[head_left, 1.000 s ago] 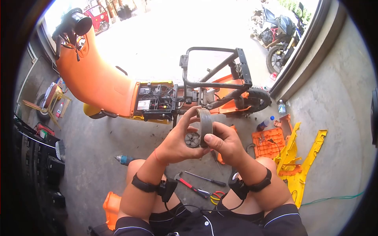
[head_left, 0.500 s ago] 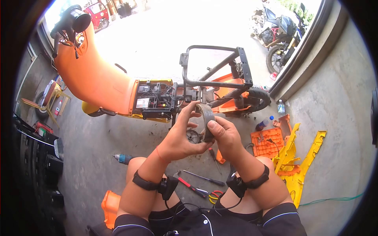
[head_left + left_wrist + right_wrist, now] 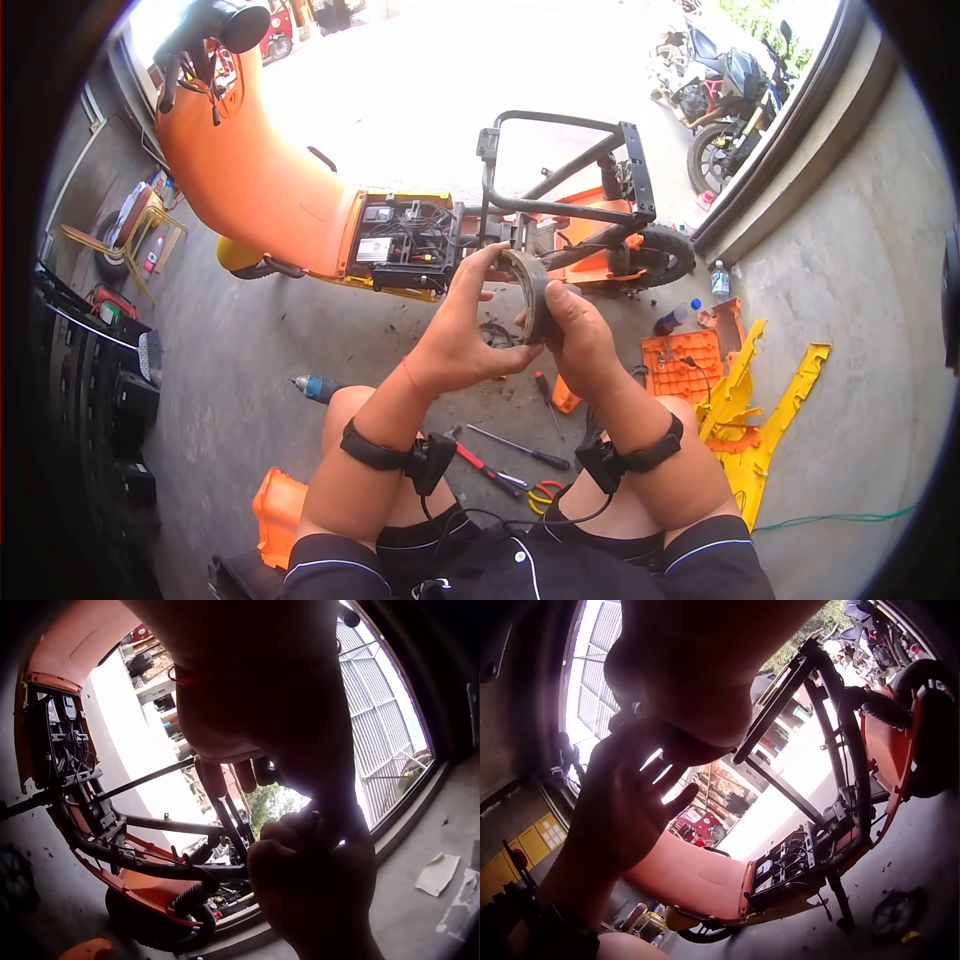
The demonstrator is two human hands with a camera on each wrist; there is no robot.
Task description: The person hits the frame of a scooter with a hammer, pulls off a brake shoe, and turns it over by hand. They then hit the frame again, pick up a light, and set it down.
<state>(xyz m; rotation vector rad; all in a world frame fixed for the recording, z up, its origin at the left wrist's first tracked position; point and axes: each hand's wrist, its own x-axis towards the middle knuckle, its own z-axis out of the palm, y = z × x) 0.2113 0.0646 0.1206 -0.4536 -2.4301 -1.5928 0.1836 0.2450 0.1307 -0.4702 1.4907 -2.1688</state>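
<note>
A thick grey metal ring [image 3: 539, 298] is held up in front of the person, tilted, with its hollow side facing left. My left hand [image 3: 450, 335] grips it from the left, index finger at the top edge and thumb along the bottom. From the right, my right hand [image 3: 583, 345] pinches the rim, thumb laid on the outer band and fingers behind it. Both hands appear as dark shapes in the wrist views, where they hide the ring. A spoked round part [image 3: 896, 915] lies on the floor beyond the hands.
A partly stripped orange scooter [image 3: 270, 190] stands ahead, its black tube frame [image 3: 570, 210] bare. Around the legs lie a drill [image 3: 318, 388], a screwdriver [image 3: 520, 447] and red-handled tool [image 3: 485, 465]. Orange panels [image 3: 683, 362], yellow panels [image 3: 785, 430] and bottles [image 3: 720, 280] are at right.
The ring has risen slightly and turned, so more of its hollow side shows. My right thumb has shifted up along the band. The head view has swung a little.
</note>
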